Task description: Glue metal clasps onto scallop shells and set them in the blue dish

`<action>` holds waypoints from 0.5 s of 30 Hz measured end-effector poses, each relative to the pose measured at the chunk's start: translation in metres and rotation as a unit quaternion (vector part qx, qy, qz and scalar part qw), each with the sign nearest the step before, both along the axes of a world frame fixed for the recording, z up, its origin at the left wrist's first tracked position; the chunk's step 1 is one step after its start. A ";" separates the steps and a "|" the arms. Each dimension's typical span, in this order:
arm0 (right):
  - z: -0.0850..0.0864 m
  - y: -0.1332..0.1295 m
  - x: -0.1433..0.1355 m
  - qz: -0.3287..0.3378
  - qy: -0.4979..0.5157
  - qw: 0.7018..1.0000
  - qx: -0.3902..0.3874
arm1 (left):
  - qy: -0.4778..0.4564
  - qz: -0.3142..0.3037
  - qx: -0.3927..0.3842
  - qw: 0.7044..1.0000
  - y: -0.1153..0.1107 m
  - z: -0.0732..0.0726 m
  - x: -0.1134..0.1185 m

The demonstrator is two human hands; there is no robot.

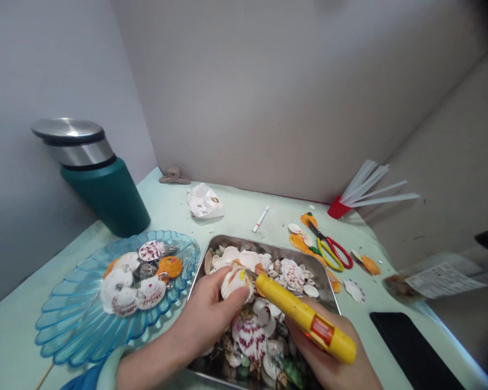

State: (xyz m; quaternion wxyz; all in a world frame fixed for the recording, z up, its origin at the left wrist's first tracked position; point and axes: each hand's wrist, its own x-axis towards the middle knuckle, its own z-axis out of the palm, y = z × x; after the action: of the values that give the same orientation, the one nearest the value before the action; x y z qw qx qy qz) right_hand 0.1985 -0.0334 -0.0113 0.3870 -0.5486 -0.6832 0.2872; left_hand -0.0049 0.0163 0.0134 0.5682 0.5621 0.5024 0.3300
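Note:
Between the thumb and fingers of my left hand (203,309) is a white scallop shell (236,284) with orange and yellow marks, held above a metal tray (264,245). My right hand (329,352) is wrapped around a yellow glue gun (293,309) with a red window on its body. Its nozzle points left at the shell, close to it or touching; I cannot tell which. Mixed shells fill the tray below, among them a purple-and-white scallop (250,338). Part of the right-hand grip is hidden behind the yellow body.
A blue fluted plate (71,319) with a ring of shells stands left, before a green bottle (109,195). Scissors (331,252) and orange shell pieces lie right of the tray. Behind are a red cup (337,208) with translucent sticks and a crumpled wrapper (204,201). A black phone-like slab (415,349) lies right.

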 end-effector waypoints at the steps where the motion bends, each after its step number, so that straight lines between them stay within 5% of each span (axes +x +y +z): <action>1: 0.000 0.000 0.000 0.007 -0.002 1.000 -0.002 | 0.000 0.000 0.001 1.000 0.000 0.000 0.000; 12: 0.003 0.000 0.000 0.015 -0.005 1.000 0.006 | 0.041 -0.050 0.021 0.998 -0.003 -0.003 -0.002; 15: 0.004 -0.001 -0.001 0.001 0.004 1.000 0.001 | 0.026 -0.023 0.038 0.999 -0.003 -0.004 -0.002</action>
State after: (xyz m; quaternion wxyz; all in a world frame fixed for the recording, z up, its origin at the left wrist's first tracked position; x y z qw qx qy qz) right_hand 0.1977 -0.0341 -0.0077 0.3894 -0.5465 -0.6826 0.2893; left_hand -0.0074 0.0136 0.0096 0.5409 0.6032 0.4906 0.3208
